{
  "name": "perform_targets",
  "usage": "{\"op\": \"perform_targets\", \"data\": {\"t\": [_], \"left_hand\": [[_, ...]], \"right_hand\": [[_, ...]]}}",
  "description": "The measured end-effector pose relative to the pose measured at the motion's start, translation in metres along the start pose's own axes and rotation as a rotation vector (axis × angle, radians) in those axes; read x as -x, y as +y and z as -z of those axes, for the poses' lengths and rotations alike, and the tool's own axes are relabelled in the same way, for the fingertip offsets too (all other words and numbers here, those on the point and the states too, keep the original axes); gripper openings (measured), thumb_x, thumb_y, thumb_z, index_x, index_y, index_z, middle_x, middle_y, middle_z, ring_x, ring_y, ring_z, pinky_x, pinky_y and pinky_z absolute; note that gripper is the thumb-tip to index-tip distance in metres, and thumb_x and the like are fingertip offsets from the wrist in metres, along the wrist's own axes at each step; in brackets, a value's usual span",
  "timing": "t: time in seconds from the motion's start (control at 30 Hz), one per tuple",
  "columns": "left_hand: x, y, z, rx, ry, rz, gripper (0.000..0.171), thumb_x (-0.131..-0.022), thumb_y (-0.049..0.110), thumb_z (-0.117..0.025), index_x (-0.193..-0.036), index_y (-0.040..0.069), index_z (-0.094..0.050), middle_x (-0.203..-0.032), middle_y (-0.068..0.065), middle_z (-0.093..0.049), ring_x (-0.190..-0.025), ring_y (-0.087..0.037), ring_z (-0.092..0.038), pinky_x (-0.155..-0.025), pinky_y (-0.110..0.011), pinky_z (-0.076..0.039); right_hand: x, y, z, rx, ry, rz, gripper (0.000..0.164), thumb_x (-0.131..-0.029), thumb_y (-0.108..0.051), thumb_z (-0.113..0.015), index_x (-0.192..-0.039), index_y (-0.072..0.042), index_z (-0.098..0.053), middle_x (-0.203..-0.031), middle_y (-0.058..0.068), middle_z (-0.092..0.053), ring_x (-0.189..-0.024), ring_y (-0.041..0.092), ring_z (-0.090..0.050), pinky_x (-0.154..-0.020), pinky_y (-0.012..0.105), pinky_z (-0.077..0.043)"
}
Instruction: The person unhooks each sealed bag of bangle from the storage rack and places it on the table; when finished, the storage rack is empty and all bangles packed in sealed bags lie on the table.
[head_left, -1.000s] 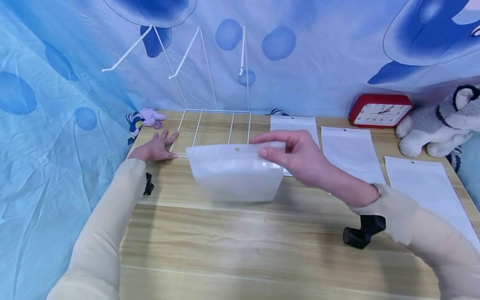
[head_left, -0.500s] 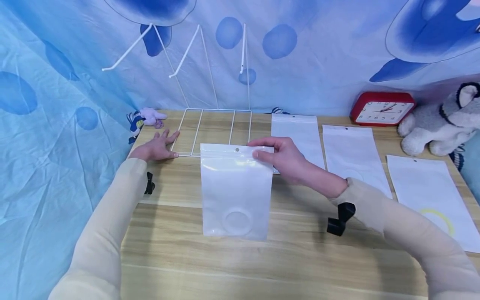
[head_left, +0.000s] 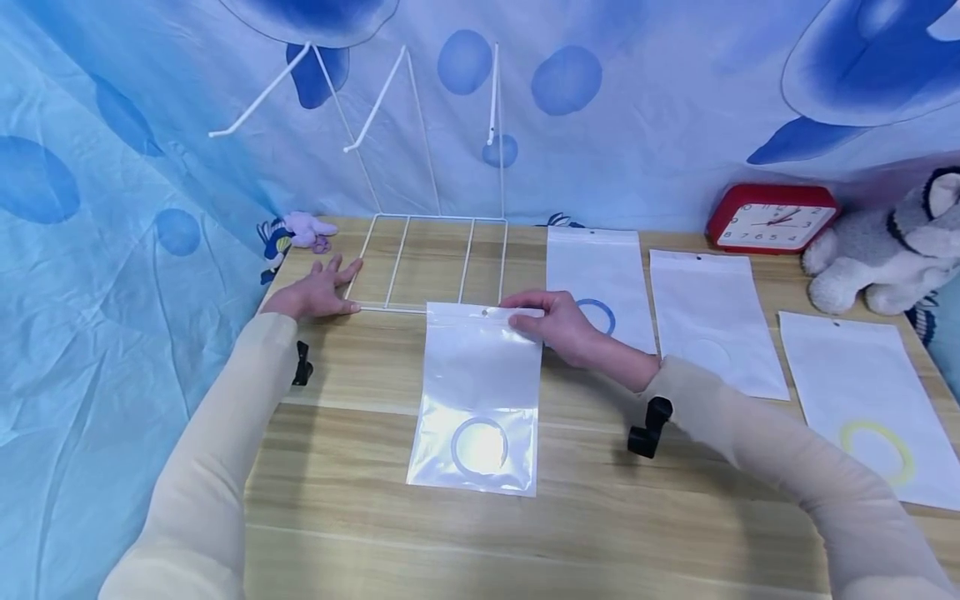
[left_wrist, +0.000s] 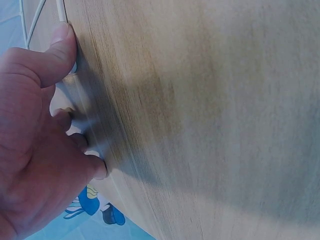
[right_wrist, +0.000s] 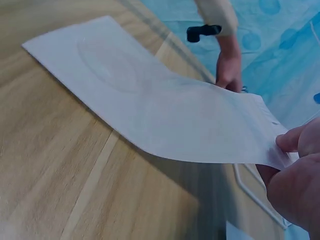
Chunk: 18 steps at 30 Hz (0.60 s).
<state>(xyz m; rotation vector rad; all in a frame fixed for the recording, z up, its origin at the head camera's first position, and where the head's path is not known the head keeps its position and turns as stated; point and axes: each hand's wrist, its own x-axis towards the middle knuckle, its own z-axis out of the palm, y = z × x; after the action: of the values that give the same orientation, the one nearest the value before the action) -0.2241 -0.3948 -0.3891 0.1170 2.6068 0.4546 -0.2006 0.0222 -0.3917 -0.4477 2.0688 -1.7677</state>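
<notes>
My right hand (head_left: 566,327) pinches the top edge of a clear-and-white zip bag (head_left: 480,367) beside its hang hole. The bag shows a pale grey ring (head_left: 454,450) in its lower half. Its bottom lies on the table while the top end is raised, as the right wrist view shows. My left hand (head_left: 315,292) rests at the front left corner of a white wire rack (head_left: 408,218). Its fingers are spread, with the thumb against the front bar. In the left wrist view the left hand (left_wrist: 40,130) has its fingertips down on the wood.
Several hooks (head_left: 378,98) rise from the rack's back. Three more zip bags lie at right: one with a blue ring (head_left: 600,258), one with a whitish ring (head_left: 708,292), one with a yellow ring (head_left: 840,358). Behind stand a red clock (head_left: 772,218) and a plush dog (head_left: 885,242).
My right hand has swung the bag's lower end down and forward onto the table, shifting slightly right and lower. The ring in it now shows clearly. My left hand has stayed at the rack corner.
</notes>
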Motion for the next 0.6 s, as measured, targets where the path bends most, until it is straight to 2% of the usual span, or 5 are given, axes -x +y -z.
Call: {"op": "perform_targets", "data": {"t": [0.07,0.17,0.4,0.6], "left_hand": [[0.000,0.002,0.000,-0.004,0.000,0.003,0.088,-0.099,0.030,-0.062,-0.160,0.009,-0.002,-0.159,-0.032,0.014,-0.140,-0.058,0.017,-0.106,-0.076,-0.006],[0.001,0.003,0.001,-0.006,0.001,0.006,0.088,-0.099,0.030,-0.062,-0.160,0.009,-0.003,-0.159,-0.032,0.013,-0.140,-0.058,0.016,-0.106,-0.076,-0.007],[-0.001,0.002,-0.001,-0.011,-0.005,0.002,0.088,-0.099,0.031,-0.062,-0.160,0.010,-0.002,-0.159,-0.032,0.014,-0.140,-0.057,0.017,-0.105,-0.078,-0.006],[-0.001,0.001,0.000,-0.004,-0.004,0.003,0.089,-0.099,0.032,-0.063,-0.160,0.010,-0.003,-0.159,-0.032,0.014,-0.140,-0.057,0.018,-0.105,-0.078,-0.007]], "right_hand": [[-0.002,0.005,0.000,0.035,0.000,0.018,0.027,-0.090,0.002,-0.071,-0.116,0.005,-0.071,-0.123,0.015,-0.068,-0.125,0.024,-0.054,-0.103,0.033,-0.042],[-0.003,0.010,0.001,0.143,-0.017,0.079,0.025,-0.090,0.001,-0.070,-0.115,0.003,-0.073,-0.121,0.014,-0.069,-0.123,0.025,-0.057,-0.105,0.038,-0.042],[-0.009,0.020,0.006,0.382,-0.059,0.249,0.022,-0.091,-0.002,-0.068,-0.112,-0.001,-0.075,-0.112,0.011,-0.073,-0.113,0.026,-0.064,-0.096,0.041,-0.050],[-0.014,0.023,0.008,0.532,-0.080,0.327,0.023,-0.090,0.001,-0.069,-0.112,0.001,-0.075,-0.110,0.013,-0.073,-0.108,0.028,-0.068,-0.093,0.041,-0.053]]}}
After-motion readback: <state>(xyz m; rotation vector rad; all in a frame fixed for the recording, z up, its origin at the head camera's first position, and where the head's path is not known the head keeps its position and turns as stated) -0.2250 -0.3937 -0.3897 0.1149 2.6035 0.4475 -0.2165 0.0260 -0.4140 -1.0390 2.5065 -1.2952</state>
